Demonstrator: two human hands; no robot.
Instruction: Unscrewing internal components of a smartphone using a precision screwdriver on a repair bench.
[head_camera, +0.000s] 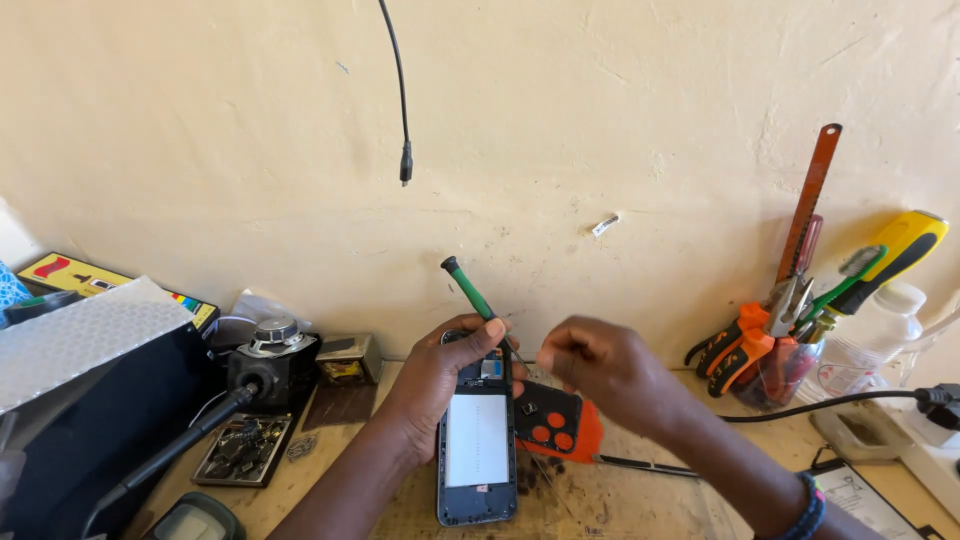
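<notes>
Hands meet just below the middle of the frame over an opened mobile phone (477, 440), back cover off, its white inner panel facing up. The left hand (440, 385) has its grip closed around the phone's upper left edge, and a green-handled precision screwdriver (473, 290) slants up from between its fingers, black cap toward the wall. The right hand (600, 370) comes in from the lower right with thumb and forefinger pinched together just beside the phone's top right corner; whether anything small sits in that pinch I cannot tell. Under the right hand lies an orange and black device (555, 425) with round orange buttons, touching the phone's right side on the worktop (640, 500). At the right of the frame a jar (790, 365) holds pliers and screwdrivers. A black cable (400, 90) hangs at top centre.
</notes>
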